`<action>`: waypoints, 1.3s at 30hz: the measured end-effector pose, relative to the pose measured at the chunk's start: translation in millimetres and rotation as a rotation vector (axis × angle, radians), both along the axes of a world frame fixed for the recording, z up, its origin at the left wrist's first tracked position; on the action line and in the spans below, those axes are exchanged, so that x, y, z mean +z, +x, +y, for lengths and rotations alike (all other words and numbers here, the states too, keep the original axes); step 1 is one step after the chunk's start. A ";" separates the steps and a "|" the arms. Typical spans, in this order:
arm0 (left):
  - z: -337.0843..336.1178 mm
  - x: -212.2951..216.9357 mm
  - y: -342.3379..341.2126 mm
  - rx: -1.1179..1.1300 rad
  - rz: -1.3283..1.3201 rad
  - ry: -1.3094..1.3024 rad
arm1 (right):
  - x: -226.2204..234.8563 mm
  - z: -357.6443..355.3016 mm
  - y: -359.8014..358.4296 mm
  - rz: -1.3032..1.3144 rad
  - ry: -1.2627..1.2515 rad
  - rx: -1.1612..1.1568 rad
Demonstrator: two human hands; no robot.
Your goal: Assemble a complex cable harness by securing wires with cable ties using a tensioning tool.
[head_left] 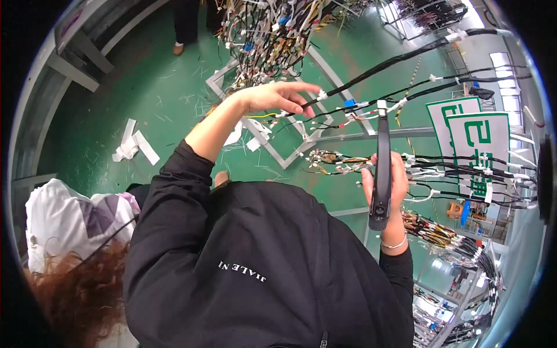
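My left hand (270, 97) reaches across to a black taped wire harness (377, 68). Its index finger stretches along the top, while the thumb and a lower finger close loosely about the harness beside a white clip (322, 94). A yellow wire and loose ends come out under the wrist. My right hand (394, 180) grips a long black hand tool (381, 168), held upright with its pale tip (381, 105) close to the thinner branches. Near that tip a blue connector (349, 104) sits on a branch. The tool's exact kind is unclear.
More harnesses (464, 168) stretch at right, past white signs with green markings (478, 136). A dense wire bundle (267, 40) hangs ahead over a grey metal frame (278, 159). White scraps (136, 145) litter the green floor. Another person (81, 255) is close at lower left.
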State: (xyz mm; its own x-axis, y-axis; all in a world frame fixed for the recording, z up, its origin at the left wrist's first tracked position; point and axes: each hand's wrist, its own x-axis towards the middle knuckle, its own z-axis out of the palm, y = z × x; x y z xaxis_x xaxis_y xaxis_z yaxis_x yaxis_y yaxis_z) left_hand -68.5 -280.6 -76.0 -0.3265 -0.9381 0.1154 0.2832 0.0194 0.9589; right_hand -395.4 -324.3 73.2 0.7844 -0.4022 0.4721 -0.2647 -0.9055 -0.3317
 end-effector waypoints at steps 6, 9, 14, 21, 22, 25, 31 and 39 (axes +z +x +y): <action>16.6 -12.8 -1.6 0.087 0.069 0.037 | -19.1 0.7 12.3 -0.027 0.270 0.056; 23.6 -23.4 1.5 0.007 0.097 0.093 | -15.8 8.1 43.9 -0.022 0.682 0.040; 29.7 -30.8 3.1 -0.201 0.231 0.148 | -7.9 7.0 110.8 -0.030 0.747 0.225; 83.6 -5.0 21.9 0.088 -0.044 -0.105 | 0.2 -22.1 99.5 -0.223 0.967 0.503; 90.4 0.2 25.8 0.230 -0.124 -0.213 | 2.8 -27.8 95.0 -0.255 1.035 0.618; 101.3 -21.2 33.3 0.466 -0.159 -0.204 | 24.0 -30.8 79.3 -0.266 1.079 0.690; 129.5 -20.2 19.8 0.128 -0.474 0.041 | 47.1 -67.4 74.8 -0.331 1.060 0.710; 224.2 -90.6 45.9 -0.048 -0.084 0.297 | 54.8 -199.2 68.5 -0.489 1.159 0.425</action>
